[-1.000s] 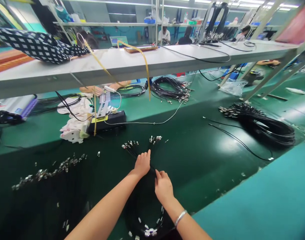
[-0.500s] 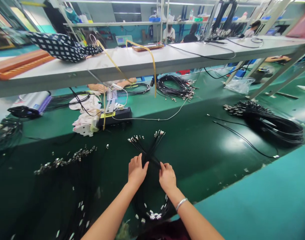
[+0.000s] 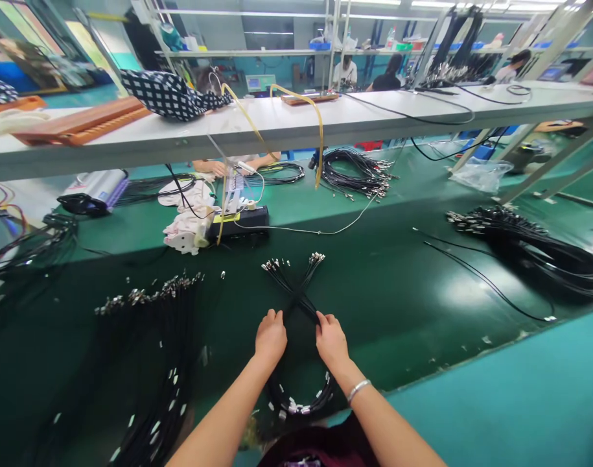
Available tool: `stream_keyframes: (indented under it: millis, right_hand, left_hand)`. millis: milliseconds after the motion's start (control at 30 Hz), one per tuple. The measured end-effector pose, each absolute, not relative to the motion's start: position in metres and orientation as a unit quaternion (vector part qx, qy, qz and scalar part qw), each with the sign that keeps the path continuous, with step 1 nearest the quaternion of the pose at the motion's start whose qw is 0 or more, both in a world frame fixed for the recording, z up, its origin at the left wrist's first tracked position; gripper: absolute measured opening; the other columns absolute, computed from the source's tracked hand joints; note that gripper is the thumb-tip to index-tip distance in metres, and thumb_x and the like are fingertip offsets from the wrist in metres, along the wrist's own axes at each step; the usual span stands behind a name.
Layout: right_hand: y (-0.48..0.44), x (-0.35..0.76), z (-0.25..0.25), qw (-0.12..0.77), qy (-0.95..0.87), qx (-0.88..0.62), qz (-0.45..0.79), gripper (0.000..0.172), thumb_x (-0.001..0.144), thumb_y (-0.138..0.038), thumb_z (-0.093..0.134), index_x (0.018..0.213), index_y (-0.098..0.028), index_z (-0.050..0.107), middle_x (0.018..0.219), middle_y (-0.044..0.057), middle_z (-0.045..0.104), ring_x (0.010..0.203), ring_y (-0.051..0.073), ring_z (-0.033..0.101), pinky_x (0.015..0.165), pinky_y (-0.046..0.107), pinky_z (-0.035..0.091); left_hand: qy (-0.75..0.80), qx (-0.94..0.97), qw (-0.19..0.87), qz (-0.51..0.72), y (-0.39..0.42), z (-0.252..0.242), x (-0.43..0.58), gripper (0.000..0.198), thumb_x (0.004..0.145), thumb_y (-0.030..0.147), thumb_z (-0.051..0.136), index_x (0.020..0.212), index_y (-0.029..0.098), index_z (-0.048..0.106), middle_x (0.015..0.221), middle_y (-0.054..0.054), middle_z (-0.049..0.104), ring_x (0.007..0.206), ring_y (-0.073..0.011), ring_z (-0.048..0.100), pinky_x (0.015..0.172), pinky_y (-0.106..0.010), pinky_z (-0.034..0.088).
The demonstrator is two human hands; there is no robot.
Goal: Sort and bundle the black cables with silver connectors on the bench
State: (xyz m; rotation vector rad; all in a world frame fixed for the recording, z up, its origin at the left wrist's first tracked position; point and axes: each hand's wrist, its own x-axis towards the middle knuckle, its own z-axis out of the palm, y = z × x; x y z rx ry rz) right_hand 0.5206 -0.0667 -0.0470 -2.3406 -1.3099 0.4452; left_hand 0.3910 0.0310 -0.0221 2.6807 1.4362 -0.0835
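Observation:
A bundle of thin black cables (image 3: 302, 299) forms a loop in front of me, its two ends crossing in an X beyond my hands. Small metal connectors tip both ends, and white tags (image 3: 296, 407) sit along the loop's near curve. My left hand (image 3: 271, 338) is closed around the left side of the bundle just below the crossing. On the right side, my right hand (image 3: 331, 338) grips the cables between thumb and fingers, with a silver bangle on that wrist.
More black cables (image 3: 172, 363) with white tags lie at the left. A thick cable coil (image 3: 544, 250) rests at the right, another coil (image 3: 354, 170) farther back. A black box (image 3: 247, 224) stands beside a pale cloth (image 3: 186, 224). A white shelf (image 3: 257, 123) spans above; a person's hands show beneath it.
My hands have slid slightly toward me along the bundle, and more of the crossing shows. The whole view has shifted a little, with the surroundings appearing farther right.

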Motion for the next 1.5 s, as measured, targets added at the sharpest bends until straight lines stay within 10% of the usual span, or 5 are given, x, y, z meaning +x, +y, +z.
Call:
stream_keyframes:
  millis: [1133,1500]
  right_hand:
    - [-0.084,0.528,-0.074,0.187,-0.593,-0.783,-0.02,0.048,0.083,-0.044,0.034,0.104,-0.008,0.059,0.1,0.018,0.053,0.083,0.028,0.052,0.073,0.038,0.043]
    - [-0.073,0.348,-0.018,0.251,-0.604,-0.597,0.465,0.03,0.084,-0.042,0.046,0.095,-0.022,0.065,0.096,0.005,0.063,0.088,0.021,0.058,0.078,0.028,0.045]
  left_hand:
    - [0.515,0.815,0.265,0.026,0.002,-0.021,0.363,0.045,0.079,0.03,0.047,0.122,0.015,0.045,0.115,-0.015,0.047,0.108,-0.0285,0.041,0.091,-0.042,0.035]
    - [0.752,0.48,0.287,0.348,-0.08,0.014,0.042,0.013,0.076,0.019,0.052,0.081,0.02,0.064,0.089,-0.005,0.059,0.09,-0.0201,0.052,0.09,-0.037,0.039]
